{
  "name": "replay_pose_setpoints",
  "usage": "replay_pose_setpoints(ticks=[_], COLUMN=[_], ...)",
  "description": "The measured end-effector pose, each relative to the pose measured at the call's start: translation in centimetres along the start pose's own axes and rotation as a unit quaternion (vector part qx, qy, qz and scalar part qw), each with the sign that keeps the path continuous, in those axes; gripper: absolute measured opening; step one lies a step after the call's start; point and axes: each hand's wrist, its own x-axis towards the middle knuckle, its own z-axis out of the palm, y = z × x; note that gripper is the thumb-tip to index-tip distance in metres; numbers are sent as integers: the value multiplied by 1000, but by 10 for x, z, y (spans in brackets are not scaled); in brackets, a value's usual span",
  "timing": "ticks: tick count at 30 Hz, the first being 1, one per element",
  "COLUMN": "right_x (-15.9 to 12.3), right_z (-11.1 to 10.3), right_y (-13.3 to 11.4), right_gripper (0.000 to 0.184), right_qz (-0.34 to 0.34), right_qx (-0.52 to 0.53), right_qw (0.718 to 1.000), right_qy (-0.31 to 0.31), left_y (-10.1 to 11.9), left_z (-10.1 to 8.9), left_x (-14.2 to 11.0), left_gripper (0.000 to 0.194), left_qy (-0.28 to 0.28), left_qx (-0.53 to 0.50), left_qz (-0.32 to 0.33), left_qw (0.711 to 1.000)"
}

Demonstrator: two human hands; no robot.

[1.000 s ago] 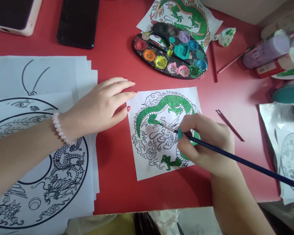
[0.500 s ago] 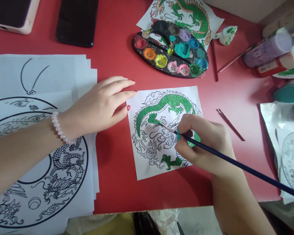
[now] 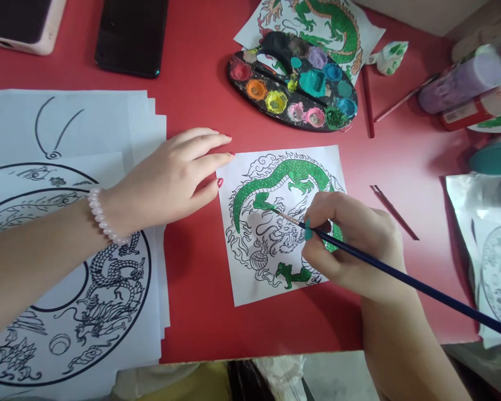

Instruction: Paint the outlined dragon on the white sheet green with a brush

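Note:
My right hand (image 3: 354,245) pinches a dark blue paintbrush (image 3: 384,271) near its ferrule. The brush tip touches a green-painted leg on the dragon drawing (image 3: 250,289), a white sheet with black outlines. The dragon's body and several legs are green; its head, the flames and clouds are uncoloured. My left hand (image 3: 183,172) lies flat with fingers spread, its fingertips at the sheet's left edge. A pink bead bracelet (image 3: 102,220) is on that wrist. Behind the sheet sits a black paint palette (image 3: 271,120) with several coloured wells.
A stack of printed sheets (image 3: 144,312) lies left, under my forearm. A black phone (image 3: 130,36) and a pink-edged device (image 3: 45,33) are at the back. A painted dragon sheet (image 3: 246,33) lies partly under the palette. Thin brushes (image 3: 394,211) and paint bottles (image 3: 463,83) stand right.
The brush tip has shifted very slightly right along the green leg. The whole view has moved a little; my left hand stays in place by the sheet.

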Motion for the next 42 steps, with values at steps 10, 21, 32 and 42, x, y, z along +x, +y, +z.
replay_pose_setpoints(ticks=[10,21,32,42], right_x=[1,-3,-4,-3], right_z=[0,-1,1,5], right_y=[-1,3,7,6], right_gripper=[17,17,17,12], right_qz=[-3,30,85,64], right_qx=[-17,64,90,89], right_qw=[1000,997,991,994], right_qy=[-5,24,49,21], left_y=[-1,-2,-2,-3], left_z=[0,0,0,2], left_x=[0,-1,-1,-2], left_gripper=[38,39,39,44], left_qy=[2,3,-6,-8], left_qx=[-8,4,16,13], left_qz=[-2,4,6,6], left_qw=[1000,1000,1000,1000])
